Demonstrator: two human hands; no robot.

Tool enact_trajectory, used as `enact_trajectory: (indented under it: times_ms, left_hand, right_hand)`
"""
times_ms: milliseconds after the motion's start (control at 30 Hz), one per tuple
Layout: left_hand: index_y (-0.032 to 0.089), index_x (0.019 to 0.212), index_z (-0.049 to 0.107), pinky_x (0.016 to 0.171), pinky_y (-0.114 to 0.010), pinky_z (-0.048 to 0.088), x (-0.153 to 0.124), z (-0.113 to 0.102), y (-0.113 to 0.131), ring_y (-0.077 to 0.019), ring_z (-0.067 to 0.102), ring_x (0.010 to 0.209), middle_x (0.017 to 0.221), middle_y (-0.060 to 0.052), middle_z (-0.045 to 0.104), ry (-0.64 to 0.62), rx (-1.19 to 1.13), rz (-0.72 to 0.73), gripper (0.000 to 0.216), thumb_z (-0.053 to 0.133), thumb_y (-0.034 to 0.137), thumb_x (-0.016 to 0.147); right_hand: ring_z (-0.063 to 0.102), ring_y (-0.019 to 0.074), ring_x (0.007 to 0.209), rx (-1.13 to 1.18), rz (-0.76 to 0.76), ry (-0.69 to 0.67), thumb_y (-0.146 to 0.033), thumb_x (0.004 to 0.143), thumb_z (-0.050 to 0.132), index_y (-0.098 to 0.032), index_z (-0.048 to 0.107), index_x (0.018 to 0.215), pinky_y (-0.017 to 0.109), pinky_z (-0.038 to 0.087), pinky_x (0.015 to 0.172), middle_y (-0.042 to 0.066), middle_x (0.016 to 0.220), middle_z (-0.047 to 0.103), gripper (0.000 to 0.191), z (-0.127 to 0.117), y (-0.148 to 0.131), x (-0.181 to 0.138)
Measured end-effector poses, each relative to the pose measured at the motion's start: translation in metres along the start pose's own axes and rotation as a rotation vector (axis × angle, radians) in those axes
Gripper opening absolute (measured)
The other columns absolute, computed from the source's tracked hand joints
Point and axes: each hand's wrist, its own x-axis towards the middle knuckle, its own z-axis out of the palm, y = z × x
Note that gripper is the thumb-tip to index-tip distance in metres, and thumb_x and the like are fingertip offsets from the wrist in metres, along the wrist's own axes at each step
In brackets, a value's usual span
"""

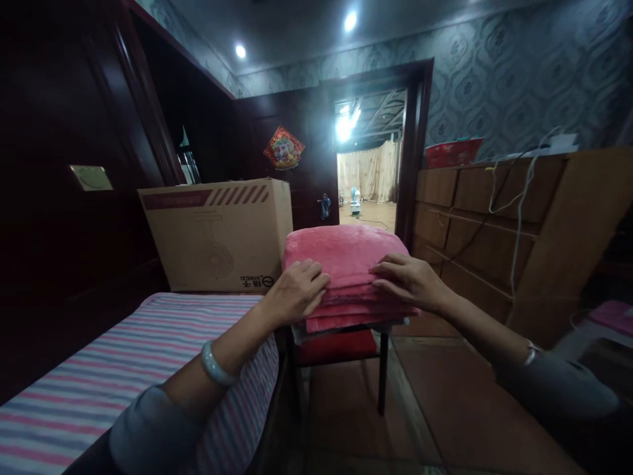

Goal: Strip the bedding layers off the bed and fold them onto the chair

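Note:
A stack of pink plush cloths (346, 254) rests on a chair with a red seat (339, 346) in front of me. The layered front edges of the stack face me. My left hand (299, 290) is closed at the near left edge of the top cloth, its fingers curled over the fabric. At the near right edge, my right hand (408, 280) pinches the same cloth, fingers on top and thumb lower. Some fingertips of the left hand are hidden. Whitish material shows under the stack.
Left of the chair is a surface with a striped cover (113, 369), and a large cardboard box (217, 237) stands behind it. A wooden drawer cabinet (487, 224) with hanging cables and a red container (452, 153) is on the right. An open doorway lies behind the stack.

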Motion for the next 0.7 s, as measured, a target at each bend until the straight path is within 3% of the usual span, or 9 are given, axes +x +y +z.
enact_trajectory:
  times_ms: [67,133,233,300,367,433,567,633,700]
  left_hand:
    - [0.018,0.091,0.067,0.077,-0.036,0.047,0.002,-0.007,-0.004,-0.0218,0.058,0.083,0.089,-0.009,0.064,0.044,-0.138,-0.058,0.024,0.046,0.027,0.097]
    - [0.020,0.085,0.068,0.081,-0.036,0.048,0.014,-0.012,-0.015,-0.0214,0.060,0.083,0.086,-0.008,0.066,0.133,-0.300,-0.213,0.030,0.043,0.029,0.097]
    - [0.020,0.096,0.073,0.097,-0.040,0.047,0.049,-0.012,-0.041,-0.0262,0.065,0.101,0.102,-0.011,0.072,0.263,-0.467,-0.506,0.027,0.048,0.029,0.094]
    - [0.020,0.112,0.071,0.112,-0.047,0.037,0.076,-0.004,-0.057,-0.0331,0.058,0.125,0.125,-0.015,0.069,0.280,-0.498,-0.653,0.029,0.061,0.032,0.088]
    - [0.020,0.124,0.067,0.122,-0.055,0.021,0.096,0.009,-0.065,-0.0384,0.041,0.144,0.144,-0.017,0.058,0.221,-0.476,-0.739,0.050,0.074,0.039,0.079]
    - [0.023,0.134,0.063,0.122,-0.063,0.008,0.104,0.025,-0.065,-0.0408,0.028,0.151,0.155,-0.017,0.048,0.054,-0.431,-0.792,0.065,0.075,0.050,0.077]
    - [0.029,0.152,0.045,0.120,-0.069,0.006,0.092,0.052,-0.049,-0.0402,0.019,0.154,0.165,-0.013,0.032,-0.332,-0.278,-0.812,0.077,0.045,0.071,0.088]
    - [0.030,0.156,0.039,0.120,-0.070,0.007,0.083,0.058,-0.041,-0.0396,0.019,0.154,0.166,-0.012,0.030,-0.382,-0.199,-0.794,0.079,0.033,0.075,0.090]
    - [0.031,0.156,0.039,0.120,-0.070,0.010,0.075,0.060,-0.034,-0.0390,0.022,0.154,0.165,-0.012,0.033,-0.333,-0.125,-0.757,0.081,0.027,0.077,0.090]
  right_hand:
    - [0.065,0.0206,0.076,0.065,0.106,-0.004,-0.051,0.101,0.045,-0.024,0.074,0.092,0.032,0.049,0.069,0.007,0.089,0.072,0.040,-0.008,0.003,0.011]
    - [0.066,0.0221,0.077,0.052,0.234,0.022,-0.054,0.100,0.043,-0.024,0.075,0.099,0.034,0.050,0.072,0.007,0.095,0.073,0.044,-0.015,0.010,0.034]
    - [0.067,0.0309,0.105,-0.011,0.371,0.015,-0.056,0.099,0.043,-0.024,0.065,0.133,0.042,0.051,0.092,0.011,0.125,0.069,0.052,-0.014,0.026,0.082]
    - [0.056,0.0355,0.129,-0.052,0.430,-0.053,-0.056,0.099,0.043,-0.024,0.051,0.149,0.049,0.044,0.106,0.012,0.141,0.060,0.060,-0.005,0.035,0.111]
    - [0.041,0.0376,0.143,-0.104,0.497,-0.151,-0.056,0.100,0.042,-0.025,0.044,0.154,0.057,0.033,0.115,0.011,0.153,0.049,0.062,0.010,0.041,0.129]
    - [0.032,0.0371,0.148,-0.137,0.560,-0.266,-0.055,0.101,0.040,-0.026,0.043,0.155,0.062,0.026,0.118,0.009,0.159,0.040,0.061,0.028,0.042,0.132]
    - [0.037,0.0305,0.147,-0.183,0.567,-0.336,-0.056,0.103,0.034,-0.026,0.046,0.153,0.053,0.027,0.121,0.008,0.159,0.041,0.059,0.059,0.043,0.112]
    - [0.040,0.0299,0.145,-0.214,0.548,-0.299,-0.057,0.103,0.032,-0.026,0.048,0.152,0.052,0.029,0.120,0.007,0.157,0.044,0.060,0.068,0.044,0.100]
    - [0.044,0.0316,0.142,-0.249,0.519,-0.222,-0.060,0.103,0.031,-0.027,0.052,0.149,0.053,0.032,0.118,0.008,0.154,0.048,0.061,0.075,0.046,0.090]
